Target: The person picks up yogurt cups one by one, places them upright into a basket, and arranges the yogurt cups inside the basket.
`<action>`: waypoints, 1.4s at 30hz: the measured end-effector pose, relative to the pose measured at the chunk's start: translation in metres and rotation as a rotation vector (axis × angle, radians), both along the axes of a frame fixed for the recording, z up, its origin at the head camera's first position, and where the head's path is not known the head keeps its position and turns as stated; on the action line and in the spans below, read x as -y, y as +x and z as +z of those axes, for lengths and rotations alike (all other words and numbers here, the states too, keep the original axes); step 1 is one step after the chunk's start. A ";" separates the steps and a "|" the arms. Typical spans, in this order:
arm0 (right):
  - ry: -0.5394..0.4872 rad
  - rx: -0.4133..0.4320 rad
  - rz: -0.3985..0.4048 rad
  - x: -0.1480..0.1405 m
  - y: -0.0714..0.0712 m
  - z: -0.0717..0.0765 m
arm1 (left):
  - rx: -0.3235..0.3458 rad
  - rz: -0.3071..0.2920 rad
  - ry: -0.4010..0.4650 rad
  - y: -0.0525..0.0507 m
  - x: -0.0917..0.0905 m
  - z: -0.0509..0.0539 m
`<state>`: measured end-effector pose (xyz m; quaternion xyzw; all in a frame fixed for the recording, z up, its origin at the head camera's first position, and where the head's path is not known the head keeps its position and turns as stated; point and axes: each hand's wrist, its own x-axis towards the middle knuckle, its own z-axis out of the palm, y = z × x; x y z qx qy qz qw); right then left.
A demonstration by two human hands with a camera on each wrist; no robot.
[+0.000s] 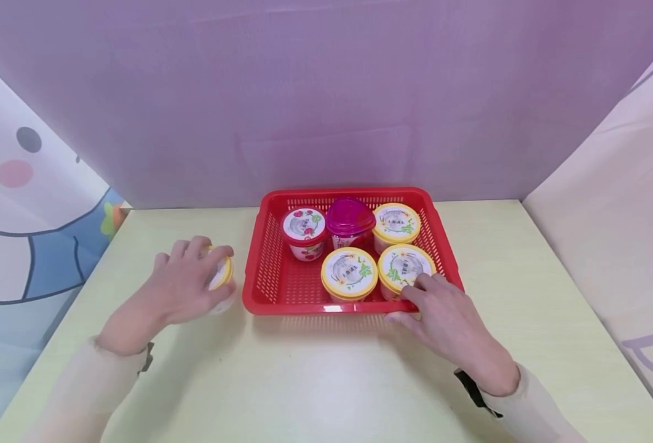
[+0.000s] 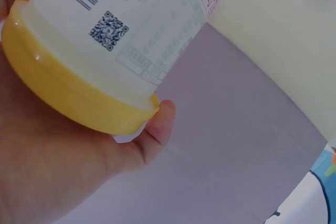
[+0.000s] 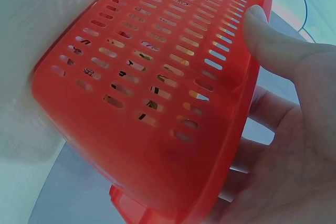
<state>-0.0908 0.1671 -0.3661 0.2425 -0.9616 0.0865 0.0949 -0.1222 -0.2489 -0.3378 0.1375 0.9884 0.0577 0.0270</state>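
Observation:
My left hand (image 1: 188,280) holds a white cup with a yellow lid (image 1: 224,272), left of the red basket (image 1: 299,309). In the left wrist view, fingers and thumb go around the lid of this cup (image 2: 136,30), and a barcode and a square code show on its side. Whether its base touches the table, I cannot tell. At the basket's front right, my right hand (image 1: 451,317) grips the rim. The right wrist view has the thumb (image 3: 275,51) outside the slotted basket wall (image 3: 126,150), with the other fingers over the rim and partly hidden.
Inside the basket stand a red-rimmed cup (image 1: 304,227), a cup with a purple lid (image 1: 350,218) and three yellow-lidded cups, one at the front middle (image 1: 350,274). Behind the pale table (image 1: 315,381) hangs a purple cloth (image 1: 326,98); printed cloths flank both sides.

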 end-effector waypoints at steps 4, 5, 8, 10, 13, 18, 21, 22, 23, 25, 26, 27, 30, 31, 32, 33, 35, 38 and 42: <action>0.002 0.006 -0.005 0.000 0.000 0.000 | -0.013 0.002 -0.006 -0.004 -0.004 0.008; 0.002 0.005 -0.004 0.000 0.000 0.000 | -0.016 0.001 -0.005 -0.005 -0.004 0.010; 0.003 0.003 -0.002 0.001 0.000 0.000 | -0.026 -0.006 -0.003 -0.006 -0.006 0.015; 0.004 0.001 0.000 0.001 0.000 0.000 | -0.034 -0.011 0.000 -0.006 -0.007 0.018; 0.005 -0.001 0.005 0.001 -0.001 0.000 | -0.038 -0.011 0.001 -0.005 -0.008 0.023; 0.008 -0.008 0.010 0.001 -0.001 0.000 | -0.047 0.006 -0.008 -0.006 -0.011 0.030; 0.011 -0.010 0.009 0.001 -0.001 0.000 | -0.059 0.014 -0.013 -0.007 -0.013 0.035; 0.011 -0.010 0.009 0.001 -0.001 0.000 | -0.064 0.015 -0.012 -0.007 -0.014 0.037; 0.012 -0.009 0.009 0.001 -0.001 0.001 | -0.067 0.018 -0.010 -0.007 -0.015 0.039; 0.011 -0.006 0.009 0.001 -0.001 0.001 | -0.071 0.018 -0.007 -0.007 -0.018 0.043; 0.010 -0.004 0.008 0.001 0.000 0.001 | -0.074 0.016 -0.005 -0.008 -0.019 0.045; 0.010 -0.003 0.007 0.001 0.000 0.001 | -0.074 0.016 -0.003 -0.008 -0.020 0.046; 0.011 -0.001 0.007 0.000 0.000 0.001 | -0.069 0.017 0.003 -0.009 -0.024 0.051; 0.012 -0.001 0.007 0.000 0.000 0.001 | -0.067 0.018 0.006 -0.009 -0.026 0.052; 0.013 -0.002 0.007 0.000 0.000 0.001 | -0.066 0.019 0.009 -0.010 -0.027 0.053; 0.014 -0.003 0.008 0.000 0.000 0.001 | -0.064 0.021 0.012 -0.010 -0.029 0.054; 0.017 -0.006 0.008 0.000 0.000 0.001 | -0.063 0.019 0.017 -0.012 -0.033 0.056; 0.018 -0.008 0.010 0.000 0.000 0.000 | -0.064 0.008 0.019 -0.013 -0.038 0.059; 0.019 -0.010 0.014 0.000 0.000 0.000 | -0.061 -0.014 0.020 -0.015 -0.045 0.063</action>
